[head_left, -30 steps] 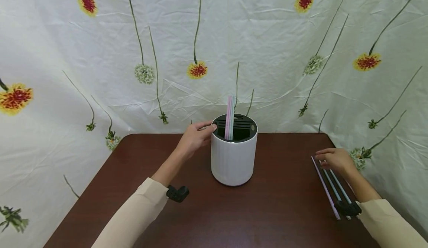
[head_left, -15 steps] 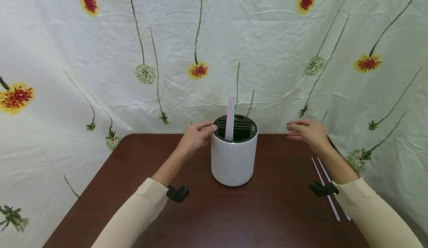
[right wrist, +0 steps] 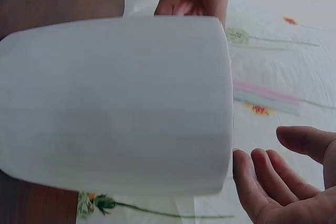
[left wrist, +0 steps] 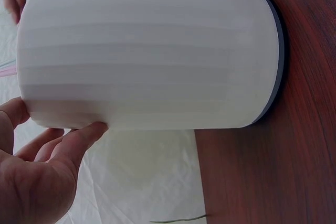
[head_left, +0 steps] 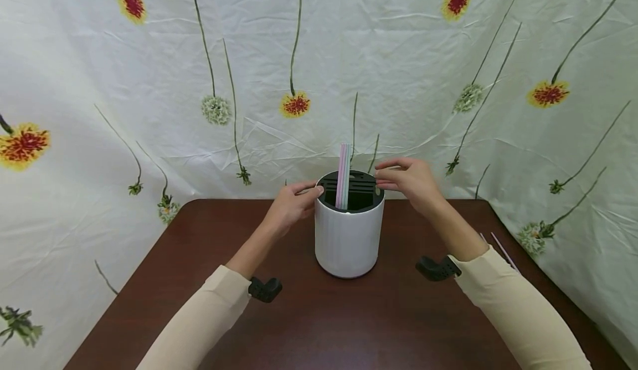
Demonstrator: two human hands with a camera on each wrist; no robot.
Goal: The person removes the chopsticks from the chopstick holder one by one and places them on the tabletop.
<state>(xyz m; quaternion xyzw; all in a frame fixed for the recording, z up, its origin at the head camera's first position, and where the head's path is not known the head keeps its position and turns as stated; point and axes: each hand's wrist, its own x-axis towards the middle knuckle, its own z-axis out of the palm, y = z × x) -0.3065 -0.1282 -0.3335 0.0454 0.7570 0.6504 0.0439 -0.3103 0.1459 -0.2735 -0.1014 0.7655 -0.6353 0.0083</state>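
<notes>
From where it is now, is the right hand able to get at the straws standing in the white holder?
Probably yes. The right hand is open at the rim of the white holder, and the straws stick up above the slotted top, with nothing between them.

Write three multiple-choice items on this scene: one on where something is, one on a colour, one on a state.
1. Where do the straws stand?
A. in the white holder
B. flat beside the left sleeve
C. on the cloth backdrop

2. What colour is the table?
A. white
B. dark reddish brown
C. green

3. What does the right hand hold?
A. a bunch of straws
B. the holder's base
C. nothing

Answers: 1 A, they rise from its black slotted top; 2 B, the bare wood shows it; 3 C, its fingers are spread by the rim, empty in the wrist view.
</notes>
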